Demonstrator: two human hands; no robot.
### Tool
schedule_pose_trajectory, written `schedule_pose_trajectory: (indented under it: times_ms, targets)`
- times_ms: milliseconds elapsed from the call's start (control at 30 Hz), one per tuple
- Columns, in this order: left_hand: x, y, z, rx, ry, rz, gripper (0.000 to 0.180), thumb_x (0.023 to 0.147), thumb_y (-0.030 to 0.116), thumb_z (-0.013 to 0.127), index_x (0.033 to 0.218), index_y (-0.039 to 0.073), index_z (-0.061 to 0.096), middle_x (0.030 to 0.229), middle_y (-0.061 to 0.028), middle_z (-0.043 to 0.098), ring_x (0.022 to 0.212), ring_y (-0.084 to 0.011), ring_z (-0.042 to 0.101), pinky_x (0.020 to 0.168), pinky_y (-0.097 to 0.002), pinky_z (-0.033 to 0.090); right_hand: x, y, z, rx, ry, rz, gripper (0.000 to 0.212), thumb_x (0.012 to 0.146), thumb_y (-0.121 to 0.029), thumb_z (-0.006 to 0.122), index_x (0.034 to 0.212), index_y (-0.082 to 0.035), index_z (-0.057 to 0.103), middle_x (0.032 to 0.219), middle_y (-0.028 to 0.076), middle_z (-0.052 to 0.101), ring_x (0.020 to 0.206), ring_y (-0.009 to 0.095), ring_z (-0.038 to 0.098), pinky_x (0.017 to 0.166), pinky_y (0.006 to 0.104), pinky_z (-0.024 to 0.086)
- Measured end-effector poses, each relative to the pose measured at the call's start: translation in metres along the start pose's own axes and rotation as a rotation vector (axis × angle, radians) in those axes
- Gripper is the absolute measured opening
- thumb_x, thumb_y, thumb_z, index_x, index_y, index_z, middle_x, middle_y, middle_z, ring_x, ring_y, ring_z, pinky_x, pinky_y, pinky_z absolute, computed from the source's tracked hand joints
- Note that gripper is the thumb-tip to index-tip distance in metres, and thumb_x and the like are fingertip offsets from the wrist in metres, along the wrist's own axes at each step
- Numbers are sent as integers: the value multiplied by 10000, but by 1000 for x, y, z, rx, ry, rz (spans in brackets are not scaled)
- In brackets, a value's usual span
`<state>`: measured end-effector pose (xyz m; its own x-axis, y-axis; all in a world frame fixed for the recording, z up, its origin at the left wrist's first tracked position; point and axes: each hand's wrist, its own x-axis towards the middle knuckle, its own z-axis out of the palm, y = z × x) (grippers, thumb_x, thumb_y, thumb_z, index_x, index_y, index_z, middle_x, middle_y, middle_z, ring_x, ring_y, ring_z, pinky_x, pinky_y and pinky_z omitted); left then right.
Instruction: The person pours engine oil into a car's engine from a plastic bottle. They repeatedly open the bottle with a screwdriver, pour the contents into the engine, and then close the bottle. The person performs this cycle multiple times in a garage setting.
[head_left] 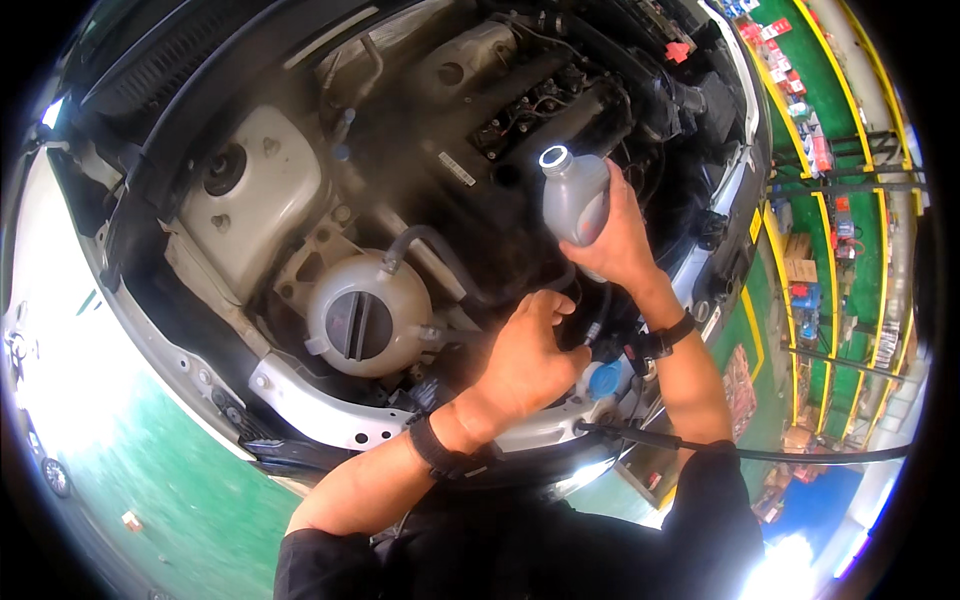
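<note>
My right hand (625,235) is wrapped round a grey plastic bottle (572,200), held tilted above the engine (440,150) with its uncapped mouth facing up and away from me. Lower and to the left, my left hand (530,355) hovers over the front of the engine bay, its fingers curled in. Whatever it holds, if anything, is hidden. Left of that hand sits a round, whitish coolant tank (415,300) with its black cap (358,325) in place. A blue reservoir cap (605,378) lies just right of my left thumb.
A black prop rod (640,437) runs rightward from the front panel (320,405). Hoses (425,240) cross beside the tank. A whitish strut tower (260,190) stands at the left. Shelves (830,250) with boxes line the right, over green floor.
</note>
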<state>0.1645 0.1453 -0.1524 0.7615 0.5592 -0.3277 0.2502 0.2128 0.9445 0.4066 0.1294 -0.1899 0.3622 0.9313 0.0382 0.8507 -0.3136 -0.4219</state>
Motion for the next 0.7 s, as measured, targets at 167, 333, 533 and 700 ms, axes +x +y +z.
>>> schedule_pose_trajectory:
  times_ms: [167,333,533,700]
  targets:
    - [0,-10,6,37,-40,-40,526,800,151,782,1264,-21,602,1276,-189,628,1173,-316,645,928,-387,557,2,-1,6,-79,-27,21,1306,640,-266,957,1645,-41,154,1531,294,421,1414,476,439,1197,546,371]
    - [0,-10,7,37,-16,-23,507,794,146,789,1239,-18,609,1254,-188,631,1163,-315,649,921,-389,560,2,1,6,-118,-22,17,1311,633,-273,960,1645,-44,159,1523,282,429,1414,467,441,1194,543,372]
    - [0,-11,7,47,-15,-13,501,790,140,790,1232,-17,613,1243,-185,632,1151,-316,652,912,-389,561,2,-2,4,-192,-51,29,1317,623,-275,966,1644,-47,167,1522,265,429,1420,453,436,1198,533,366]
    - [4,-12,5,40,-23,-43,501,785,138,782,1230,-22,617,1236,-187,634,1144,-320,655,904,-390,562,4,0,8,-238,-84,54,1310,623,-272,966,1644,-64,171,1526,254,427,1414,450,442,1188,540,370]
